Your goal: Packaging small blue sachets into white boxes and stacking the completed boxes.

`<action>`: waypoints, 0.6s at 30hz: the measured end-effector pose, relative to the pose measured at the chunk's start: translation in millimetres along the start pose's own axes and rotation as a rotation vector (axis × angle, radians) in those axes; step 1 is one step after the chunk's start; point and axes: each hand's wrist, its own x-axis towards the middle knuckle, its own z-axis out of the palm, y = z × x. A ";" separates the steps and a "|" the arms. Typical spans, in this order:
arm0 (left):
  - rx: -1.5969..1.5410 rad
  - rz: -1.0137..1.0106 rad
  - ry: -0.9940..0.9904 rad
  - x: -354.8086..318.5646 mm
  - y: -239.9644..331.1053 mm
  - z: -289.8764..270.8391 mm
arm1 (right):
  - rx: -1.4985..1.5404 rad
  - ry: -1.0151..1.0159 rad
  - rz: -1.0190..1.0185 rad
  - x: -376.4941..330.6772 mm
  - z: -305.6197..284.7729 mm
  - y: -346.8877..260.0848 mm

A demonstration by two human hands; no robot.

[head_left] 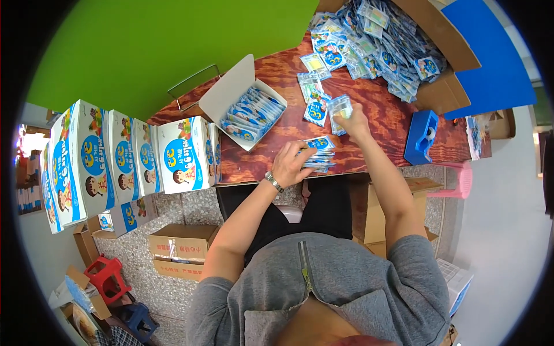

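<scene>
My left hand point(289, 164) rests at the table's near edge, its fingers closed round a stack of small blue-and-white sachets point(321, 157). To its right, my right hand point(354, 122) pinches a clear-and-blue sachet point(339, 106) between thumb and fingers, just above the tabletop. Whether more than one sachet is in that pinch, I cannot tell. Beside it lie loose sachets point(315, 108), trailing back toward a big heap of sachets point(375, 49). Left of the hands stands an open white box point(211, 97), packed with a row of upright sachets point(252, 115).
Printed white boxes point(183, 154) stand in a row at the left. A cardboard carton point(441, 95) lies round the heap at the far right. Nearer stands a blue tape dispenser point(422, 137). A green panel point(144, 52) borders the table's far side; a pink stool point(459, 180) is at right.
</scene>
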 end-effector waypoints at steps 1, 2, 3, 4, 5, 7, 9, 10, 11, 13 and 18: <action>0.009 0.001 0.006 0.0 -0.9 -0.1 | 0.243 0.055 -0.052 2.6 0.2 0.1; -0.003 -0.007 0.005 -0.2 -1.3 0.1 | 0.473 0.061 -0.043 3.5 4.5 -0.8; -0.015 -0.017 0.003 -0.5 -1.0 0.5 | 0.716 -0.066 -0.096 7.1 10.6 -4.9; -0.027 -0.021 -0.007 -0.5 -1.0 0.5 | 0.657 -0.125 -0.029 8.5 19.5 -10.1; -0.024 -0.016 -0.008 -0.7 -0.9 0.2 | 0.602 -0.179 0.040 9.0 30.4 -17.1; -0.013 0.002 0.003 0.3 -1.6 0.0 | 0.090 0.037 0.086 7.7 51.2 -34.2; -0.012 0.010 0.004 0.4 -1.8 -0.1 | -0.166 0.164 -0.009 1.1 60.5 -46.5; -0.014 0.011 0.011 0.3 -1.7 0.3 | -0.297 0.224 -0.059 -2.0 60.1 -49.8; -0.025 0.000 0.008 0.0 -2.0 0.4 | -0.270 0.230 -0.084 -4.2 57.6 -52.0; -0.030 0.002 -0.003 -0.5 -2.1 0.5 | -0.126 0.194 -0.070 -2.6 46.0 -52.8; -0.035 -0.003 0.019 -0.4 -2.8 2.2 | 0.214 0.138 -0.257 43.1 30.1 -60.8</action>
